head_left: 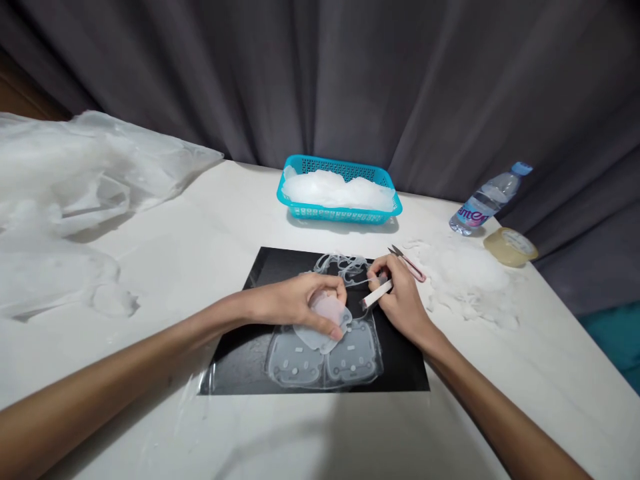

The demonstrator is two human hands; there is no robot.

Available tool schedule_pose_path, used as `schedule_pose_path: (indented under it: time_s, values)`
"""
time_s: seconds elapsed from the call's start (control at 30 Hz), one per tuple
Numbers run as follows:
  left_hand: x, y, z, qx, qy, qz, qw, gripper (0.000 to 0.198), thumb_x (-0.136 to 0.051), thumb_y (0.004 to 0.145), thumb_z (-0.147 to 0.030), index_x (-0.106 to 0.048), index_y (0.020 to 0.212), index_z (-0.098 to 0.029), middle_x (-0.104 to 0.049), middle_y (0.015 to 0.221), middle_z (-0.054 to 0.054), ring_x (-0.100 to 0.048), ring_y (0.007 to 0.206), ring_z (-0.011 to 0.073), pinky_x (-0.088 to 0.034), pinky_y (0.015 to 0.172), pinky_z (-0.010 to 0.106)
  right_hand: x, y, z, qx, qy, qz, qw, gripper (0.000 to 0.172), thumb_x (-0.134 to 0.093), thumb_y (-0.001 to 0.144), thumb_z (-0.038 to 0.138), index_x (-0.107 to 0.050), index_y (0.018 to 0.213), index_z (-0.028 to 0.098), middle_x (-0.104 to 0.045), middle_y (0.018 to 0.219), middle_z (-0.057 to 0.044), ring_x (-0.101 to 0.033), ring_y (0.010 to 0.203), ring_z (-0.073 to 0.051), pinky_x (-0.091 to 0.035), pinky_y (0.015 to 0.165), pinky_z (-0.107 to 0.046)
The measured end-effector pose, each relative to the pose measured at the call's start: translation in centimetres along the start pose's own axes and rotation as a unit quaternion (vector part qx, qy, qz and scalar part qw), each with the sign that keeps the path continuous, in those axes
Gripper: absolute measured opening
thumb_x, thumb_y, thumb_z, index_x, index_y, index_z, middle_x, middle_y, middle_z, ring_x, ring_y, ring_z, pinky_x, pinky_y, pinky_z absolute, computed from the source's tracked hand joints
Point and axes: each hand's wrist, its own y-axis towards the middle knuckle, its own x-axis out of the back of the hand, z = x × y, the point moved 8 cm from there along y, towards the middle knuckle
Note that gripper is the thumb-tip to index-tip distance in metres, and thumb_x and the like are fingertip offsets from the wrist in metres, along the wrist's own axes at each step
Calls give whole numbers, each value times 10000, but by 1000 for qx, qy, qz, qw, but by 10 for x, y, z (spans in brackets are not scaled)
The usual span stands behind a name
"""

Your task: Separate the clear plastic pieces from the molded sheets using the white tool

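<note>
My left hand (295, 300) is closed round a thin, translucent whitish moulded piece (327, 313), with the thumb on its near edge. Just to the right, my right hand (405, 300) is closed on a slim white-handled tool (378, 294) with a dark tip pointing left; its exact kind is unclear. A thin translucent strip (361, 283) runs to the right fingertips. Under both hands lies a black mat (235, 363), bearing larger translucent moulded pieces (297, 353). Curly trimmed strips (345, 265) lie at its far edge.
Pink-handled thread snips (413, 267) lie beyond my right hand. White scraps (470, 280), a tape roll (510, 247) and a water bottle (487, 200) are on the right. A turquoise basket (340, 215) holds white material. Clear plastic bags (100, 173) spread across the left.
</note>
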Motion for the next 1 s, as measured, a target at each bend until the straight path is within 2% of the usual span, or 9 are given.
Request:
schedule_pose_path:
  time_s: [0.1,0.23,0.33,0.43,0.5,0.67,0.8,1.0]
  values:
    - [0,0,1,1,-36,-16,999,317,-826,794,-381,-634,948,-181,-522,750,-39,-480,671,120,-367,552,195,4,-3,0,-13,2,-5,1000,230,-554,840,169,-551,1064,222,-590,1017,-53,-519,903,-227,-427,853,-384]
    - [0,0,0,-14,-51,-10,999,289,-792,834,-400,-702,983,-170,-558,744,-21,-490,638,113,-365,522,188,12,-11,16,37,-8,-9,999,522,-523,682,90,-561,1182,237,-560,1134,-77,-517,1030,-268,-430,909,-431]
    - [0,-1,-1,-15,-58,-7,998,285,-755,875,-424,-715,981,-163,-615,770,1,-521,635,114,-385,524,191,14,-18,26,69,4,27,997,570,-538,691,123,-559,1246,252,-524,1203,-91,-497,1146,-303,-422,968,-477]
    - [0,-2,-2,-16,-72,-10,997,272,-719,910,-425,-714,968,-159,-674,844,27,-579,698,132,-439,587,209,8,-23,29,74,34,104,991,519,-564,780,172,-546,1292,259,-508,1251,-98,-486,1198,-305,-434,976,-475]
    - [1,-2,-2,-21,-77,-17,997,260,-712,918,-419,-718,974,-165,-682,864,27,-591,725,138,-447,613,217,5,-25,31,70,46,129,988,453,-575,836,192,-553,1283,260,-513,1252,-95,-498,1180,-292,-445,961,-459]
    - [4,-3,-5,-45,-81,-38,995,225,-715,920,-383,-725,970,-164,-663,810,10,-556,678,118,-416,580,204,1,-30,44,88,-4,117,989,171,-663,924,271,-640,1093,264,-602,1096,-63,-514,1080,-271,-423,971,-460]
    - [7,-3,-4,-50,-79,-68,993,219,-714,919,-365,-722,962,-151,-677,832,24,-545,680,119,-403,576,204,-3,-34,51,99,-24,115,988,101,-691,938,287,-658,1029,261,-640,1028,-55,-516,1000,-254,-440,908,-434]
    - [8,-3,-3,-52,-83,-81,992,206,-710,925,-363,-707,935,-157,-652,819,7,-542,697,121,-404,601,208,-1,-33,51,98,-12,86,991,18,-637,978,250,-653,979,258,-654,959,-44,-539,954,-239,-438,859,-427]
